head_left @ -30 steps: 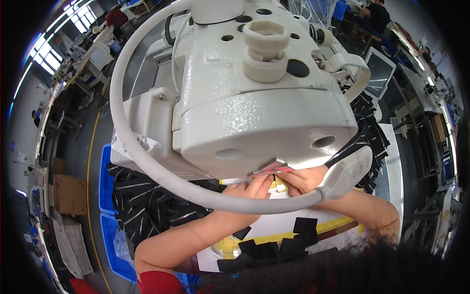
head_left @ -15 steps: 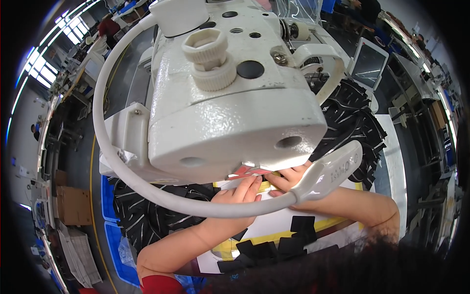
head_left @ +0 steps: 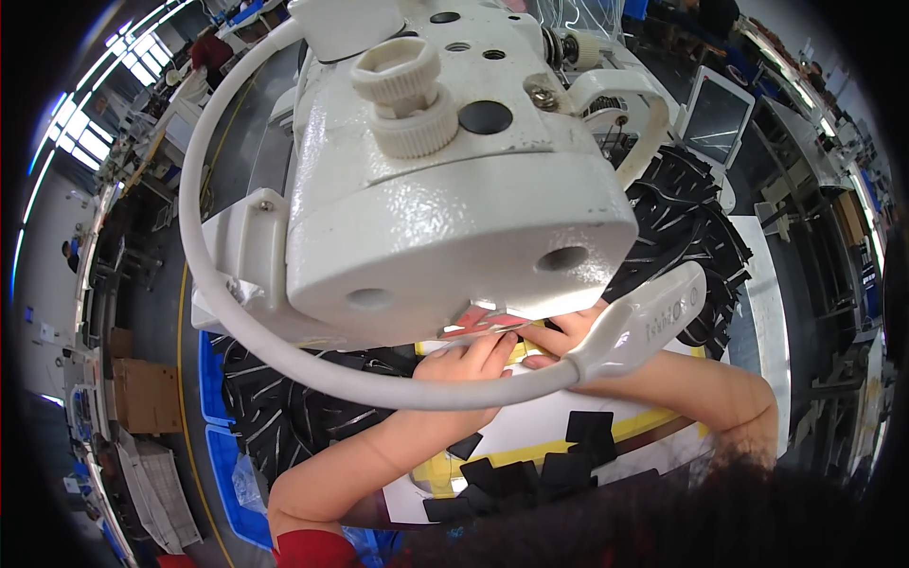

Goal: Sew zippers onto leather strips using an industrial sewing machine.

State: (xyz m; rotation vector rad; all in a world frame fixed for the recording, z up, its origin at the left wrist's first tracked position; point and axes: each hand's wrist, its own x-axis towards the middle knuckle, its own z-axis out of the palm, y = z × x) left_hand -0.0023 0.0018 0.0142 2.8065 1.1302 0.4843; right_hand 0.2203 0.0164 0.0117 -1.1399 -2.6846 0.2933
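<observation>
Both hands feeding a small piece under a white sewing machine head (head_left: pixel 445 199).
Left hand (head_left: pixel 469 355) and right hand (head_left: pixel 559 336) press flat, fingers together, on it; stitching seems underway, though hidden; black pieces (head_left: pixel 530 469) wait.

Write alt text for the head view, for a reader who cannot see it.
Seen from above, a person's left hand and right hand press together under the head of a white sewing machine, mostly hidden by it. A curved white lamp arm loops across the forearms, small black fabric pieces lie on the yellow-edged table, and black pieces fill a blue bin to the left.
</observation>
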